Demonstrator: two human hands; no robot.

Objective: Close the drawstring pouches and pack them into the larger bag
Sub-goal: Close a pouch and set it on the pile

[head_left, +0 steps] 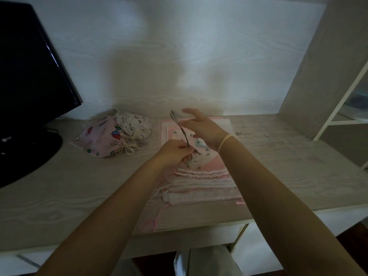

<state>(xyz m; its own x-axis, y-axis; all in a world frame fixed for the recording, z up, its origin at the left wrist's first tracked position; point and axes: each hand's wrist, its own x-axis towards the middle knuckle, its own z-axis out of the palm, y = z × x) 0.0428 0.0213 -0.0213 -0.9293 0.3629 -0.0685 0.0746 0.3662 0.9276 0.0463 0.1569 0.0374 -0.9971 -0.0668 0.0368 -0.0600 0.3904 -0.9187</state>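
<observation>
Two hands work a dark drawstring over a stack of pouches on a pale wood-grain surface.

The left hand has its grip pinched on the gathered mouth of a small white printed pouch; the right hand, blurred, has fingers spread with the dark cord looped up to it, though whether it pinches the cord is unclear. The pouch lies atop the pink and white pouch stack, just below both hands. Left of them, a larger pink printed bag carries a tied white pouch. A dark monitor is cut off at left; a shelf frame stands right.
</observation>
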